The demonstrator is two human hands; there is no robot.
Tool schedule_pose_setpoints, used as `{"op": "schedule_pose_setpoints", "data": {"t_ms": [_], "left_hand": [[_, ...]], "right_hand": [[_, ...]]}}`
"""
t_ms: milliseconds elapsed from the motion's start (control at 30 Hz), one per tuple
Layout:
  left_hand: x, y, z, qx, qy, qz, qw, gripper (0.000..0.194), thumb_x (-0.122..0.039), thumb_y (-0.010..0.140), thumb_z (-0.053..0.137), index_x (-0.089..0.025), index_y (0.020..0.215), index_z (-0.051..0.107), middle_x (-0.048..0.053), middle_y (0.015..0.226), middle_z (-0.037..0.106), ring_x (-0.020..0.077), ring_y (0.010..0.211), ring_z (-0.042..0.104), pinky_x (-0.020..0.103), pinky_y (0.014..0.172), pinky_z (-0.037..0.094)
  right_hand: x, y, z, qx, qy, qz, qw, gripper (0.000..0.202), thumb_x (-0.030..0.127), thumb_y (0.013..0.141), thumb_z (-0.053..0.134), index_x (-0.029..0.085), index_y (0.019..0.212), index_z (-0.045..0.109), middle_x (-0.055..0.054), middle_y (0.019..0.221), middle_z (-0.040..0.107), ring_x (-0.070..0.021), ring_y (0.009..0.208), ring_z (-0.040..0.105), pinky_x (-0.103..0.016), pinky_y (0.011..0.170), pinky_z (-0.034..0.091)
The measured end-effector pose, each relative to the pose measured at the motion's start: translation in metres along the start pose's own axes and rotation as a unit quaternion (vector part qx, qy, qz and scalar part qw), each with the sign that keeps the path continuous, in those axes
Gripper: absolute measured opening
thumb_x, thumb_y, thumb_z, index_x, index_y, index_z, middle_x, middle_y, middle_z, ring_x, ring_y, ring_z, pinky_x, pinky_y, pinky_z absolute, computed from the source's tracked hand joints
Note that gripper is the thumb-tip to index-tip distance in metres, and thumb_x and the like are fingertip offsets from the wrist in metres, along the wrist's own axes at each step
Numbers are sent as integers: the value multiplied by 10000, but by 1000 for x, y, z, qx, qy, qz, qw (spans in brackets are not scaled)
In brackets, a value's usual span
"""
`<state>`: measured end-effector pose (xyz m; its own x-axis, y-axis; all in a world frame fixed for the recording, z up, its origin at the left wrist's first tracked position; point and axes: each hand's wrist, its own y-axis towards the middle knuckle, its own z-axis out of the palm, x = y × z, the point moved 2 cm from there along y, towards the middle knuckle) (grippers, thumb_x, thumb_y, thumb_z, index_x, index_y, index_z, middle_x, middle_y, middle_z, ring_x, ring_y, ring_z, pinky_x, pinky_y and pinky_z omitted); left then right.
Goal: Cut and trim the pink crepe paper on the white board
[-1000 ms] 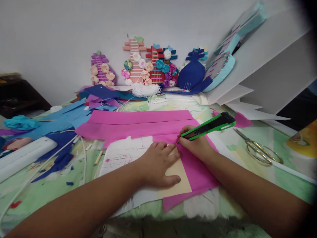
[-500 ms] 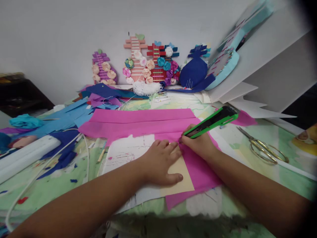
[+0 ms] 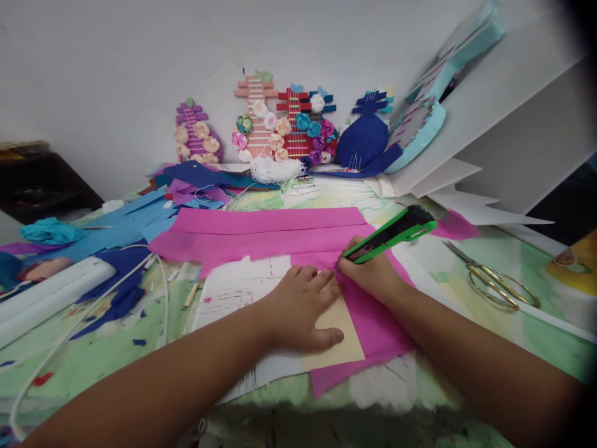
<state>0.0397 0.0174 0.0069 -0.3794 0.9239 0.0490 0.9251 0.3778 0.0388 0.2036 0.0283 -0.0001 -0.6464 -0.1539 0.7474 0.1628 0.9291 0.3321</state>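
Observation:
My left hand [image 3: 305, 308] lies flat with fingers spread on a cream card [image 3: 342, 336], pressing it over pink material [image 3: 373, 317]. Closed round a green and black utility knife [image 3: 389, 235], my right hand [image 3: 370, 270] rests on the pink material just right of my left fingertips. The knife's tip is down by the card's upper right corner, largely hidden by my fingers. Beneath lies a white board [image 3: 242, 286] with scored marks. A wide pink strip [image 3: 265, 230] stretches across behind both hands.
Gold-handled scissors [image 3: 499, 283] lie at the right. Blue material [image 3: 135, 218], a white bar [image 3: 56, 295] and a white cord [image 3: 100, 308] are at the left. Decorated instrument shapes [image 3: 298, 130] stand along the wall. Folded white sheets [image 3: 494, 143] lean at the back right.
The knife and my right hand have shifted very slightly down and left. My left hand stays in place on the card. The whole view has moved a little.

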Motion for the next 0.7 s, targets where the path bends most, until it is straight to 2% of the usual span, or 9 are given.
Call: {"op": "schedule_pose_setpoints", "data": {"t_ms": [267, 400, 533, 600, 700], "left_hand": [[0, 0, 0, 2, -4, -1, 1000, 705, -613, 766, 310, -157, 1304, 312, 154, 1322, 349, 346, 1063, 372, 475, 852, 278], [0, -2, -4, -2, 2, -4, 1000, 681, -609, 759, 329, -160, 1271, 352, 152, 1287, 379, 342, 1058, 371, 464, 840, 283], [0, -5, -14, -3, 12, -26, 1000, 461, -540, 731, 428, -168, 973, 552, 113, 1000, 523, 284, 895, 438, 405, 751, 326], [1, -5, -19, -11, 19, -44, 999, 388, -526, 730, 445, -171, 824, 572, 92, 846, 526, 262, 823, 445, 391, 714, 330], [1, -5, -21, -24, 28, -62, 997, 389, -532, 747, 440, -167, 751, 575, 84, 773, 519, 258, 801, 449, 397, 709, 330]], "right_hand": [[-2, 1, 2, 11, 20, -5, 1000, 84, 169, 602, 489, 212, 612, 418, 39, 568, 492, -124, 541, 491, -268, 533, 400], [-5, 2, -1, -13, 36, 2, 999, 58, 181, 600, 496, 208, 621, 449, 41, 584, 505, -127, 570, 506, -271, 567, 414], [-5, 3, -3, -20, 52, 8, 998, 51, 186, 594, 500, 207, 606, 455, 43, 584, 505, -126, 585, 505, -260, 569, 411], [-4, 3, -3, -18, 50, 13, 999, 53, 186, 593, 502, 208, 603, 456, 44, 578, 501, -126, 582, 502, -258, 562, 409], [-2, 2, -3, -14, 47, 10, 999, 61, 179, 592, 503, 209, 599, 451, 41, 580, 503, -126, 572, 499, -261, 559, 408]]}}
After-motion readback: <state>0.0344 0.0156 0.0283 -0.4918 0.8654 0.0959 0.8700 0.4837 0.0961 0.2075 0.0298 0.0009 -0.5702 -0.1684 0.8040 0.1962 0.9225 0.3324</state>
